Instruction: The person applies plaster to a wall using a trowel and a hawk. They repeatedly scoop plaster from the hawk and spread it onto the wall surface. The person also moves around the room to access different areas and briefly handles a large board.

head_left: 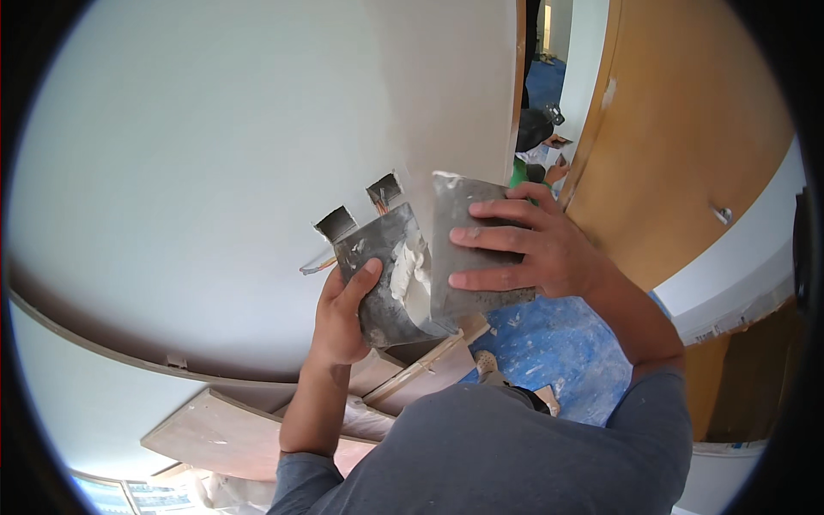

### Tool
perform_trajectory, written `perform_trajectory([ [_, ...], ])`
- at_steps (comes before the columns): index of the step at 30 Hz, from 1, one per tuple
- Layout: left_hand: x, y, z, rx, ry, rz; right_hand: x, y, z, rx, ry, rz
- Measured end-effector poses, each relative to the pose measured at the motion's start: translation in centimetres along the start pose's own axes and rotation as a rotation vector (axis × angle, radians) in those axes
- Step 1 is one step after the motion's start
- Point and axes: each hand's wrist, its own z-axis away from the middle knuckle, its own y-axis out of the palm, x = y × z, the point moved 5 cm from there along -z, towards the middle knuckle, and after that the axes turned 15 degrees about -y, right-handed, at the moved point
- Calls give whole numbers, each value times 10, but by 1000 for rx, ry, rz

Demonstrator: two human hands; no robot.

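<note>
My left hand [342, 318] is closed round a broad, grey, flat-bladed putty knife [378, 296], with the thumb lying on its upper face. A lump of white putty [413, 276] sits along that blade's right side. Held in my right hand [554, 245] is a second broad grey putty knife [445, 257], its fingers laid across the flat of the blade. The two blades meet or nearly meet at the putty; whether they touch I cannot tell. Both handles are hidden.
Two square holes [336, 225] with loose wires [318, 266] open in the pale wall [232, 146]. Boards [232, 429] lean below it. Blue sheeting [566, 352] covers the floor. Beyond the brown door [687, 129], a co-worker [536, 142] holds flat blades low down.
</note>
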Motion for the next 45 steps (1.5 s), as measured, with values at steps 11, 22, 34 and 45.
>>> perform_trajectory([
  [11,-13,4,-1,-38,-36,-18,-20,-6,-8,227,-85,-129],
  [22,35,-61,23,-94,-93,235,-195,16,86,-645,919,108],
  [34,113,-120,69,-311,-230,367,-266,19,47,-540,1052,407],
  [45,122,-157,92,-288,-241,398,-225,58,-1,-540,1068,397],
])
